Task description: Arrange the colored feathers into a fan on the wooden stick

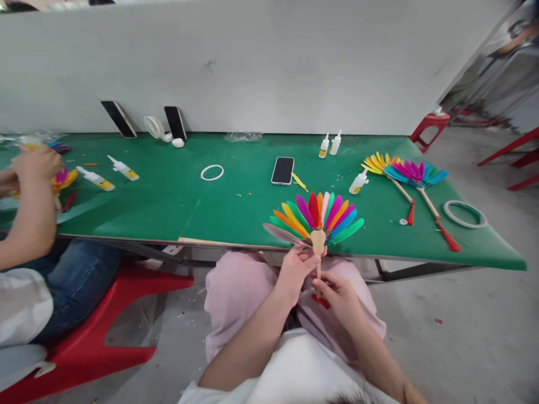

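A fan of many-coloured feathers [314,210] stands upright at the table's front edge, above my lap. Its wooden heart-shaped centre [318,241] faces me. My left hand [297,268] is closed on the fan just below the feathers, at the left of the centre piece. Lower down, my right hand [338,294] pinches the wooden handle near its bottom end, where a red tassel [320,301] shows. A greyish feather [281,233] sticks out at the fan's left side.
On the green table [236,207] lie a phone [282,170], a yellow feather [299,181], a glue bottle [359,182], two finished-looking fans [415,173], a tape roll [465,214] and a white ring [211,172]. A person's arm [31,207] works at the left.
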`<state>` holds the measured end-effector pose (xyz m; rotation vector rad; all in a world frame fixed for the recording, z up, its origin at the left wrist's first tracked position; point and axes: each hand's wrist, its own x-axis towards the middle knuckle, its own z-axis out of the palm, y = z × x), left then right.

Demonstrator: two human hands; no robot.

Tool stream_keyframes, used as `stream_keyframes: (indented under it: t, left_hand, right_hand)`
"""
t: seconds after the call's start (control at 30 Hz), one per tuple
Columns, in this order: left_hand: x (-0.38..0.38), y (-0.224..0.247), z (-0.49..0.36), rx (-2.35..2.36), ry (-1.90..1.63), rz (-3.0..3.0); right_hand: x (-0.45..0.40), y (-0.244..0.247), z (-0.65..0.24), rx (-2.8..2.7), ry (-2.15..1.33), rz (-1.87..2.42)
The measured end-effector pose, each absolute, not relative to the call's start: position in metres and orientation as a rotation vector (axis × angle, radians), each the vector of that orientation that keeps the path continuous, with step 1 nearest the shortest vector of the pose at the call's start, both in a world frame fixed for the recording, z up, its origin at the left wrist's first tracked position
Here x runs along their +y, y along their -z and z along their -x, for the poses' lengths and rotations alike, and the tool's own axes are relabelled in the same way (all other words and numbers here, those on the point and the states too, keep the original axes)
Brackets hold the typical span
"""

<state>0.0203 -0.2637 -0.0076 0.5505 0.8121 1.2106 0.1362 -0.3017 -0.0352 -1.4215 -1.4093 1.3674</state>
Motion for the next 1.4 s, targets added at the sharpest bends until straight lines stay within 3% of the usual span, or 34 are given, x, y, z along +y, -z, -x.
stream_keyframes:
  t: [0.13, 0.27, 0.57, 1.4]
  left_hand:
    - [-0.244, 0.01, 0.014, 0.825, -1.519, -0.514]
    - [-0.217, -0.017, 0.055, 1.061, -1.664, -0.69]
    - [-0.195, -0.09, 0.058, 1.111, -1.131, -1.437]
    - [-0.17, -0.08, 0.052, 1.151, -0.988, -1.387]
  right_hand:
    - [-0.301, 0.03, -0.147, -1.378, -1.411, 1.493]
    - [-0.303, 0.029, -0.156, -1.447, -1.371, 1.488]
    - [-0.314, 0.03, -0.161, -1.571, -1.456, 1.388]
    - [-0.301, 0.039, -0.162, -1.469, -1.507, 1.403]
